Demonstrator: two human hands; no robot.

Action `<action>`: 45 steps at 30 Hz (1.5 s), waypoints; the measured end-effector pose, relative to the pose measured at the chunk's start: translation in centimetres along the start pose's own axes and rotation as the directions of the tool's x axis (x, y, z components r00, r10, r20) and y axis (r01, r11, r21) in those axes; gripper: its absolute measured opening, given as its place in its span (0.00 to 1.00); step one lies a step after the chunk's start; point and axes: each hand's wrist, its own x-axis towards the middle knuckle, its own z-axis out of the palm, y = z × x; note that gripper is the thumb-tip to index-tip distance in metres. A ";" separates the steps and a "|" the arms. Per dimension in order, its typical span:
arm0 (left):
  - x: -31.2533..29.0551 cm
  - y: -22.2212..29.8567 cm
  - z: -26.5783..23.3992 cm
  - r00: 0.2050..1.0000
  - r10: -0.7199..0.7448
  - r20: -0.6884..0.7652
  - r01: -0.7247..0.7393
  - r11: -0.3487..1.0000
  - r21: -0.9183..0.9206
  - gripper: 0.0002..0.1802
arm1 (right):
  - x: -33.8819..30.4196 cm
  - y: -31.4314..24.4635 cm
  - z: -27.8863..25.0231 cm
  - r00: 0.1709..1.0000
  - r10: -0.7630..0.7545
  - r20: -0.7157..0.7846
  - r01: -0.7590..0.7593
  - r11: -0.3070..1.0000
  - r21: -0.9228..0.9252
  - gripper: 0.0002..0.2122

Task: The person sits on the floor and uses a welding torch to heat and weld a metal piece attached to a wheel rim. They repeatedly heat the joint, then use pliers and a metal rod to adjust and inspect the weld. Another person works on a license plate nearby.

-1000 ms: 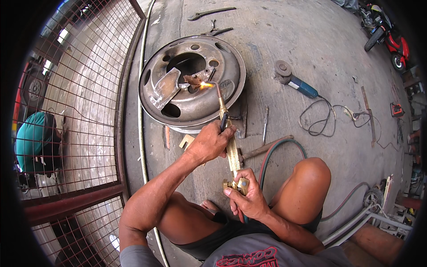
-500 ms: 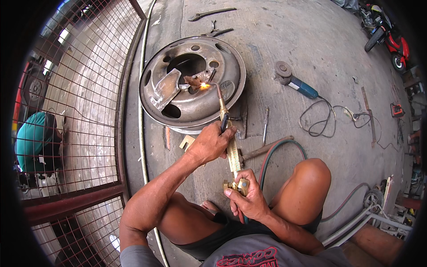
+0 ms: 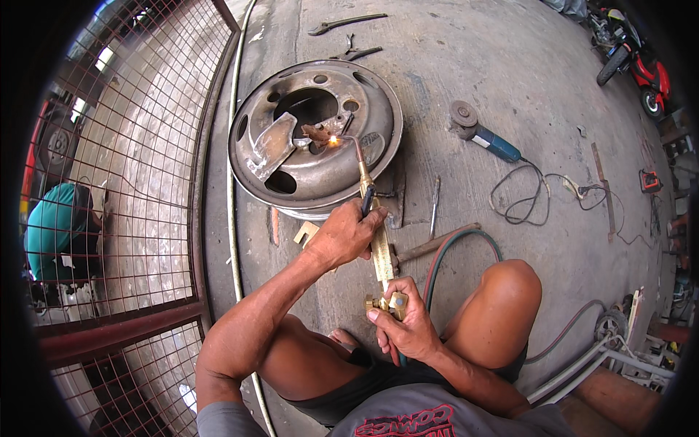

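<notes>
A brass gas torch (image 3: pixel 382 258) runs away from me, gripped by both hands. My left hand (image 3: pixel 348 231) is closed around its body near the front, beside a dark lever. At the valve knobs on the rear end, my right hand (image 3: pixel 404 320) has its thumb and fingers closed on the torch. The bent copper tip ends in a small bright flame at a rusty, jagged metal piece (image 3: pixel 318 134). That piece and a curved grey metal plate (image 3: pixel 273 148) lie on a steel wheel rim (image 3: pixel 244 164), which rests flat above the floor.
Right of the rim lies a blue angle grinder (image 3: pixel 495 142) with its cord. Beyond the rim are a wrench (image 3: pixel 346 23) and pliers (image 3: pixel 357 53). Red and green hoses (image 3: pixel 455 237) curve beside my right knee. A mesh gate (image 3: pixel 200 167) stands left, with a person in teal (image 3: pixel 54 226) behind it.
Both hands and the torch stay almost still. The glow at the tip looks slightly smaller. Behind the mesh, the person in teal has shifted a little.
</notes>
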 end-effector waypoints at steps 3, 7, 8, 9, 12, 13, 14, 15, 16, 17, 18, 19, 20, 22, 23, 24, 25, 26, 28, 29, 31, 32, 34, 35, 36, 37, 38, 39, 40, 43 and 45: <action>-0.2 0.4 -0.1 1.000 -0.006 0.000 0.006 1.000 0.002 0.27 | 0.0 0.0 0.0 1.000 -0.002 -0.002 0.002 1.000 -0.004 0.16; 0.0 0.0 -0.1 1.000 -0.002 -0.005 0.002 1.000 -0.007 0.27 | 0.1 -0.1 0.0 1.000 0.002 0.003 -0.002 1.000 0.000 0.16; 0.0 -0.1 -0.1 1.000 -0.001 -0.007 0.001 1.000 -0.003 0.28 | 0.1 -0.1 0.0 1.000 -0.001 0.006 0.001 1.000 0.001 0.16; 0.1 -0.3 0.0 1.000 -0.001 -0.010 0.001 1.000 0.002 0.29 | 0.1 -0.1 0.0 1.000 -0.002 0.006 0.002 1.000 0.004 0.16; 0.1 -0.6 0.0 1.000 0.005 -0.015 -0.005 1.000 0.003 0.30 | 0.1 -0.1 0.1 1.000 0.000 0.007 0.000 1.000 0.010 0.16; 0.2 -0.5 0.0 1.000 0.009 -0.014 -0.009 1.000 0.001 0.30 | 0.1 0.0 0.1 1.000 0.001 0.002 -0.001 1.000 0.009 0.16; 0.2 -0.4 0.0 1.000 0.011 -0.012 -0.011 1.000 0.001 0.30 | 0.0 0.0 0.1 1.000 0.002 -0.003 -0.002 1.000 0.008 0.16; 0.2 -0.3 0.0 1.000 0.012 -0.011 -0.012 1.000 0.000 0.29 | 0.0 0.1 0.0 1.000 0.006 -0.004 -0.006 1.000 0.009 0.16; 0.1 -0.2 0.0 1.000 0.013 -0.011 -0.013 1.000 -0.001 0.28 | 0.1 0.1 0.0 1.000 0.009 -0.003 -0.009 1.000 0.011 0.16; 0.1 -0.2 0.0 1.000 0.009 -0.012 -0.009 1.000 0.002 0.28 | 0.1 0.1 0.0 1.000 0.013 -0.002 -0.013 1.000 0.012 0.17; 0.2 -0.3 0.0 1.000 0.005 -0.012 -0.005 1.000 0.004 0.28 | 0.0 0.1 0.0 1.000 0.010 -0.003 -0.009 1.000 0.018 0.17; 0.2 -0.3 0.0 1.000 0.000 -0.012 0.000 1.000 0.006 0.28 | 0.0 0.1 0.1 1.000 0.006 -0.004 -0.006 1.000 0.025 0.17; 0.2 -0.3 0.0 1.000 0.004 -0.013 -0.004 1.000 0.002 0.28 | 0.0 0.1 0.1 1.000 0.003 -0.005 -0.003 0.999 0.032 0.17; 0.1 -0.3 0.0 1.000 0.010 -0.013 -0.010 1.000 -0.005 0.28 | 0.0 0.0 0.1 1.000 0.002 0.002 -0.002 1.000 0.019 0.16; 0.1 -0.3 0.0 1.000 0.009 -0.011 -0.009 1.000 0.006 0.29 | -0.1 -0.1 0.1 1.000 0.002 0.005 -0.002 1.000 0.012 0.16; 0.1 -0.3 0.0 1.000 0.007 -0.009 -0.007 1.000 0.017 0.30 | -0.1 0.0 0.0 1.000 -0.001 0.007 0.001 1.000 0.021 0.15; 0.1 -0.3 0.0 1.000 0.006 -0.007 -0.006 1.000 0.028 0.30 | -0.1 0.2 -0.2 1.000 -0.005 0.009 0.004 1.000 0.029 0.14; 0.2 -0.4 0.0 1.000 0.007 -0.006 -0.007 1.000 0.028 0.30 | -0.2 0.3 -0.3 1.000 -0.008 0.011 0.008 0.999 0.038 0.13; 0.2 -0.4 0.0 1.000 0.007 -0.003 -0.007 1.000 0.027 0.31 | -0.2 0.1 -0.3 1.000 -0.020 0.015 0.018 0.997 0.073 0.12; 0.2 -0.3 0.0 1.000 0.006 -0.002 -0.006 1.000 0.028 0.31 | -0.2 0.0 -0.3 1.000 -0.025 0.018 0.024 0.996 0.091 0.12; 0.1 -0.2 0.0 1.000 0.004 0.000 -0.004 0.999 0.031 0.31 | -0.2 0.0 -0.2 1.000 -0.012 0.006 0.011 0.998 0.066 0.11; 0.1 -0.3 0.0 1.000 0.007 0.001 -0.007 1.000 0.027 0.31 | -0.2 0.0 -0.2 1.000 -0.005 0.000 0.005 0.999 0.054 0.11; 0.2 -0.4 0.0 1.000 0.012 0.003 -0.012 1.000 0.019 0.31 | -0.1 0.0 -0.1 1.000 -0.008 -0.001 0.008 0.999 0.050 0.11; 0.2 -0.4 0.0 1.000 0.009 0.003 -0.009 1.000 0.022 0.30 | -0.1 0.0 -0.1 1.000 -0.010 -0.002 0.010 0.999 0.048 0.11; 0.2 -0.4 0.0 1.000 0.007 0.004 -0.007 1.000 0.024 0.30 | -0.1 0.0 -0.1 1.000 -0.014 0.000 0.014 0.999 0.047 0.11; 0.2 -0.3 0.0 1.000 0.004 0.004 -0.004 1.000 0.026 0.30 | -0.1 0.1 -0.1 1.000 -0.017 0.001 0.017 0.999 0.046 0.11; 0.2 -0.4 0.0 1.000 0.005 0.004 -0.005 1.000 0.026 0.30 | -0.1 0.1 -0.2 1.000 -0.021 0.003 0.021 0.999 0.044 0.11; 0.3 -0.4 0.0 1.000 0.006 0.004 -0.006 1.000 0.025 0.30 | 0.0 0.2 -0.2 1.000 -0.023 0.005 0.022 0.999 0.044 0.11; 0.3 -0.4 0.0 1.000 0.008 0.005 -0.009 1.000 0.025 0.30 | 0.0 0.2 -0.2 1.000 -0.025 0.006 0.025 0.999 0.043 0.11; 0.1 -0.1 0.0 1.000 0.007 0.003 -0.007 1.000 0.030 0.30 | 0.0 0.2 -0.2 1.000 -0.025 0.004 0.024 0.999 0.037 0.11; 0.2 -0.3 0.0 1.000 0.012 0.002 -0.012 1.000 0.024 0.30 | 0.0 0.2 -0.2 1.000 -0.023 0.004 0.023 0.999 0.034 0.11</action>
